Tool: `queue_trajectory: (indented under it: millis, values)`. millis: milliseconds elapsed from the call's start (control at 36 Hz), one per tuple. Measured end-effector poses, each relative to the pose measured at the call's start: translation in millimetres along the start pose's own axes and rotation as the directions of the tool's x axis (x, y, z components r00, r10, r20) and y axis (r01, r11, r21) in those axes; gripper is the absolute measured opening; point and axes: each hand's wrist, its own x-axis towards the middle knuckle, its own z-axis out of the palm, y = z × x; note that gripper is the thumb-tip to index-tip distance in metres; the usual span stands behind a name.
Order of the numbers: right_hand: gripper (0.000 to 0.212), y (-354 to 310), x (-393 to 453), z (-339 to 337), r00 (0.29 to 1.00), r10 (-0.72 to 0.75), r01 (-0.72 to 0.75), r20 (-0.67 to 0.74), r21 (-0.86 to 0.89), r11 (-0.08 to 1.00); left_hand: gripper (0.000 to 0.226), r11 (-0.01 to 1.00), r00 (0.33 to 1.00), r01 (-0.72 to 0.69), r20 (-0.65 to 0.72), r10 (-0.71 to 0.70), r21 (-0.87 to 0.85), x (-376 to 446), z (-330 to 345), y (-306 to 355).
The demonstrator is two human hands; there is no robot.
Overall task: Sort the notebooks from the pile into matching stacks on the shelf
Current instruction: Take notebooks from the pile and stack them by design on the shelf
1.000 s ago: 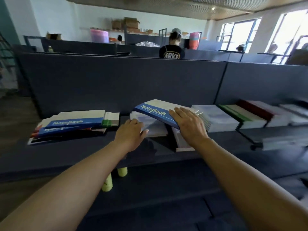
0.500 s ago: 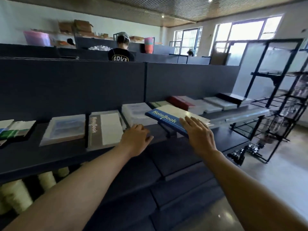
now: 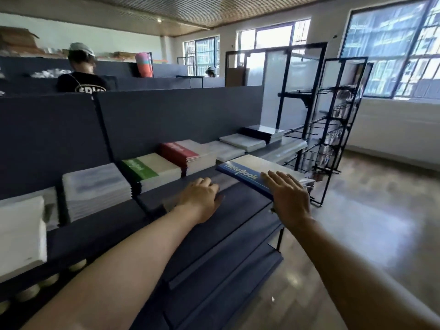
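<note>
1. Shelf [image 3: 238,206]: long, dark; sorted stacks run left to far right along it.
2. Blue notebooks [image 3: 247,173]: a small bundle, held above the shelf's near right end. Likely light but floppy, with glossy covers that may slide apart; best held at the spine edge.
3. Right hand [image 3: 289,195]: grasps the bundle's near edge, fingers spread on top.
4. Left hand [image 3: 200,198]: released, holds nothing.
</note>
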Motion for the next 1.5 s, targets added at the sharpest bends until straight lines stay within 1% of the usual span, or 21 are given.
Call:
queue_trajectory:
  millis: [111,194,306,444,556,667,722,778,833,889,972,1028,1083,1111,1167,1222,1278,1333,1389,1417,1500]
  values:
    - [0.057,35,18,21,1.0,-0.001,0.001,-0.018,-0.05,0.999,0.042,0.999,0.999,-0.039,-0.032,0.039,-0.01,52,7,8]
    - [0.059,57,35,36,1.0,0.003,-0.003,-0.008,-0.07,0.998,0.043,0.999,0.998,-0.045,-0.041,0.045,-0.007,89,12,7]
    - [0.059,85,56,59,1.0,0.008,-0.007,0.006,-0.092,0.996,0.045,0.999,0.999,-0.046,-0.022,0.046,0.005,138,20,7]
    - [0.062,118,69,90,0.997,0.064,-0.06,0.04,-0.097,0.994,0.049,0.997,0.999,-0.047,0.017,0.048,-0.059,188,37,20]
    - [0.06,147,80,115,0.997,0.074,-0.072,0.026,-0.092,0.993,0.051,0.974,0.996,-0.017,0.085,0.037,-0.225,229,48,49]
    - [0.059,181,92,139,0.998,0.054,-0.05,0.026,-0.111,0.992,0.057,0.859,0.986,0.053,0.163,0.036,-0.508,270,55,92]
    - [0.059,203,99,151,0.998,0.045,-0.04,0.044,-0.11,0.993,0.064,0.764,0.986,0.07,0.162,0.046,-0.641,290,56,115]
    - [0.058,226,105,163,0.997,0.044,-0.038,0.061,-0.098,0.994,0.074,0.618,0.991,0.091,0.13,0.019,-0.781,313,58,137]
    - [0.055,250,112,176,0.996,0.058,-0.051,0.071,-0.097,0.994,0.07,0.425,0.987,0.158,0.143,-0.066,-0.891,338,61,159]
    - [0.052,273,119,189,0.995,0.077,-0.072,0.07,-0.079,0.994,0.061,0.149,0.968,0.228,0.207,-0.14,-0.962,362,65,178]
    - [0.051,301,128,203,0.996,0.061,-0.06,0.059,-0.027,0.998,0.057,-0.228,0.952,0.247,0.28,-0.122,-0.942,396,70,200]
    - [0.042,318,132,210,1.0,-0.006,0.006,0.004,-0.003,1.0,0.059,-0.465,0.933,0.249,0.34,-0.121,-0.85,419,71,210]
    - [0.031,333,136,218,0.997,-0.063,0.064,-0.051,0.025,0.998,0.051,-0.612,0.896,0.229,0.409,-0.171,-0.757,440,71,219]
    - [0.033,339,136,223,0.997,-0.066,0.069,-0.045,0.058,0.996,0.045,-0.654,0.87,0.218,0.447,-0.205,-0.724,449,72,222]
    - [0.046,350,138,237,0.999,-0.045,0.041,0.029,0.141,0.989,0.038,-0.675,0.817,0.208,0.505,-0.278,-0.708,465,74,228]
    - [0.053,359,143,249,0.985,-0.048,0.012,0.167,0.212,0.977,0.029,-0.639,0.776,0.204,0.52,-0.357,-0.742,481,76,228]
    - [0.061,370,151,259,0.924,-0.113,0.009,0.365,0.277,0.961,0.02,-0.564,0.736,0.189,0.496,-0.46,-0.804,494,78,223]
    - [0.078,382,160,272,0.838,-0.224,0.06,0.498,0.324,0.944,0.024,-0.469,0.714,0.162,0.431,-0.551,-0.868,506,78,215]
    - [0.098,393,169,282,0.764,-0.272,0.082,0.585,0.33,0.941,0.026,-0.354,0.716,0.14,0.342,-0.608,-0.925,515,78,207]
    - [0.1,398,174,288,0.749,-0.267,0.075,0.607,0.322,0.944,0.023,-0.303,0.725,0.126,0.296,-0.622,-0.945,519,77,203]
    - [0.091,414,186,312,0.783,-0.136,-0.103,0.607,0.342,0.934,0.011,-0.176,0.754,0.064,0.163,-0.636,-0.982,529,72,192]
